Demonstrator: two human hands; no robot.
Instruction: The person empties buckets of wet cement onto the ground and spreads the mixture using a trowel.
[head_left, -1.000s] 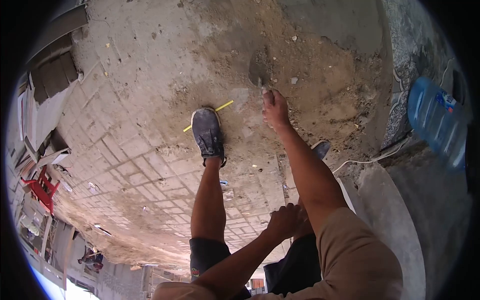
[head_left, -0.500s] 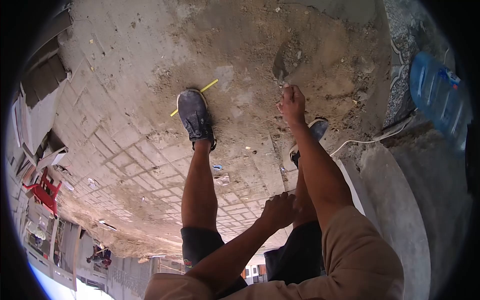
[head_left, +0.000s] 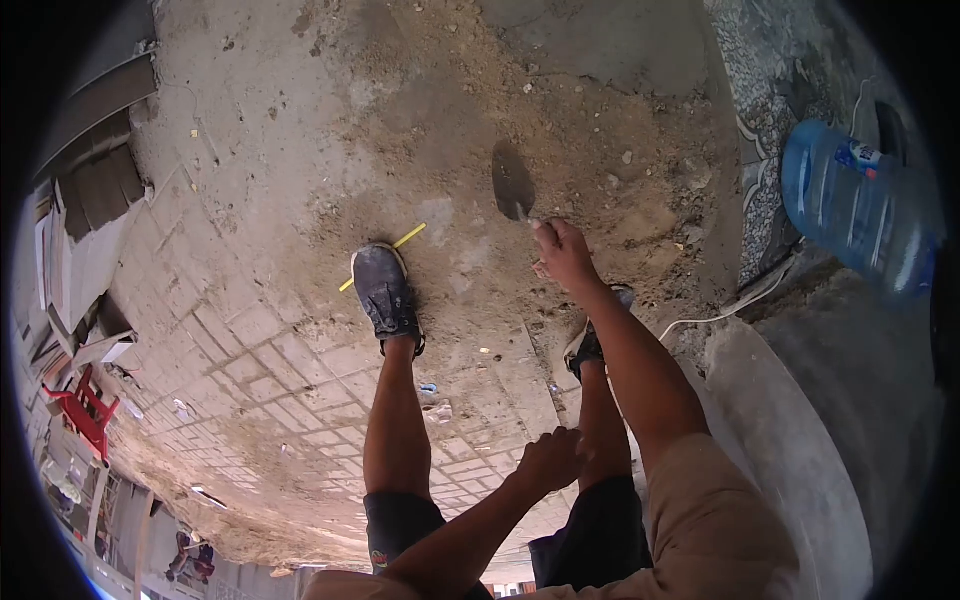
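Observation:
My right hand (head_left: 566, 255) is wrapped round the handle of a trowel (head_left: 513, 180). The trowel's dark, leaf-shaped blade points away from me, over loose sandy soil (head_left: 600, 140). I cannot tell whether the blade touches the ground. Beside my right shin, my left hand (head_left: 550, 460) is closed with its knuckles up. Its palm is hidden, so anything inside it does not show. A yellow strip (head_left: 410, 235) lies on the ground, partly covered by my left shoe (head_left: 382, 290).
A large blue plastic water bottle (head_left: 850, 200) lies at the right, near patterned tiles (head_left: 755, 150). A white cable (head_left: 720, 312) runs beside a curved concrete edge (head_left: 790, 420). Paving blocks (head_left: 250, 350) cover the ground behind. At far left are a red chair (head_left: 85, 412) and a distant person (head_left: 190, 557).
My right hand and the trowel have moved left across the soil, and the blade now shows more fully. My left hand stays near my right leg. The view has shifted slightly.

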